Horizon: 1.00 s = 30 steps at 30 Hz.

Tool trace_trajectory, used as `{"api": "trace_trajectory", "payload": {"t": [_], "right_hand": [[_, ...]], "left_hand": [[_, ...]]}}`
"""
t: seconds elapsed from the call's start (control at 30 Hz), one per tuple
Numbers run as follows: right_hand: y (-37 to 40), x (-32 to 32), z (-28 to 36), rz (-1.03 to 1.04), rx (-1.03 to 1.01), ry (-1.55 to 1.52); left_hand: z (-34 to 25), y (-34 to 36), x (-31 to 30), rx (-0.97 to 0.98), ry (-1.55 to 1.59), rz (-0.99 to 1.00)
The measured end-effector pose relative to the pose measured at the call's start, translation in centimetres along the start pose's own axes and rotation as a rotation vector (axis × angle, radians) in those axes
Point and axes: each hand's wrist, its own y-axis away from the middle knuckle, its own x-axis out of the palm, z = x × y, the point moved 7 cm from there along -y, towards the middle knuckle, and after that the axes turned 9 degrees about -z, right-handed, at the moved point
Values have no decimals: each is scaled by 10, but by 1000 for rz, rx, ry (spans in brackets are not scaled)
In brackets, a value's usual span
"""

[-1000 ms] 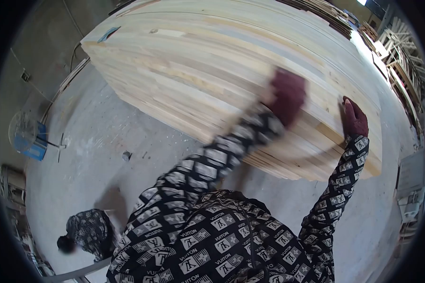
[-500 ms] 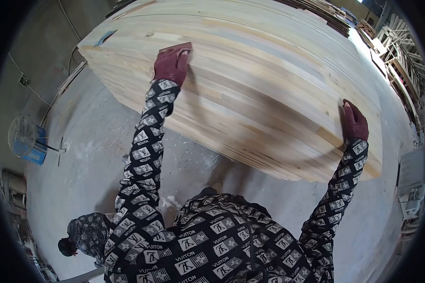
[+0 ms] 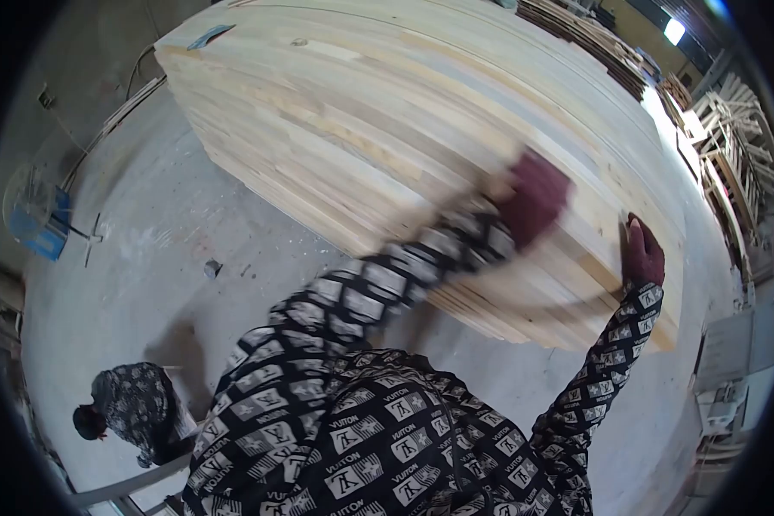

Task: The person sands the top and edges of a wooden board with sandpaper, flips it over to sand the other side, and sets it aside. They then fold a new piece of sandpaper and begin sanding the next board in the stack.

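Note:
A tall stack of pale wooden panels point(image 3: 378, 112) fills the middle, its top board made of glued strips. My left hand point(image 3: 537, 198), in a maroon glove, is smeared by motion over the top board's near right part. Under it is a flat reddish-brown piece that looks like sandpaper; its outline is clearer in the earlier view and cannot be separated from the glove now. My right hand point(image 3: 642, 254), also in a maroon glove, rests on the board near its right end, fingers extended together and the thumb side towards the left. It holds nothing visible.
A small blue-grey strip point(image 3: 211, 36) lies at the board's far left corner. A blue fan point(image 3: 52, 224) stands at the left. Another person point(image 3: 133, 408) bends down at lower left. Timber scraps point(image 3: 731, 129) are piled at the right, near a grey machine point(image 3: 727, 361).
My left hand has swept across the top board from the left to near my right hand. My right hand stays at the board's right end. The camera view has shifted slightly.

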Motion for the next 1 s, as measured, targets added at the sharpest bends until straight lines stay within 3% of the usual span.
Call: {"api": "trace_trajectory", "payload": {"t": [0.07, 0.13, 0.17, 0.23, 0.27, 0.33, 0.4, 0.43, 0.47, 0.5, 0.57, 0.63, 0.7, 0.77, 0.83, 0.9, 0.93, 0.97, 1.0], "right_hand": [[-2, 0, -6, -8, 8, -20], [-3, 1, -9, -20, -20, -61], [-4, 0, -9, -28, -11, -59], [-2, -1, -3, -16, -46, 15], [0, -1, -2, -10, -43, 17], [1, -2, 1, -24, -25, -13], [-1, -2, -1, -25, -45, -1], [-2, -2, -2, -25, -60, 9], [-2, -2, -1, -24, -75, 10], [-3, -2, -1, -22, -69, 17], [-5, 0, -7, -18, -73, 25], [-10, 3, -17, -10, -55, -18], [-7, 4, -14, -14, -47, -12], [-1, 4, -5, -23, -39, -11], [-3, 4, -9, -29, -21, -2], [1, 1, 0, -42, -71, 53], [2, -2, 10, -47, -121, 150], [2, -4, 11, -48, -113, 148], [2, -4, 13, -54, -134, 176]], "left_hand": [[86, 20, -20, -99, -247, 0], [176, 41, -77, -100, -229, 1], [192, 42, -112, -59, -271, 11], [224, 44, -154, -557, -253, -48], [235, 49, -141, -562, -254, -43], [262, 56, -97, -460, -746, 54], [155, 62, -22, 265, -1313, 365], [104, 38, 2, 173, -1157, 296], [52, 15, 13, -15, -726, 216], [6, 1, 19, -70, -400, 157], [-76, -15, 29, -2, -19, 36], [-103, -15, 29, 87, 269, -11], [-56, 9, 68, 26, 601, 93], [15, -11, -31, -21, 309, -37], [124, 14, -5, -55, -496, 317], [216, 33, -67, -93, -430, 246], [232, 19, -101, -354, -474, 403], [280, 40, -114, -498, -332, 223], [286, 38, -126, -740, -368, 293]]}}
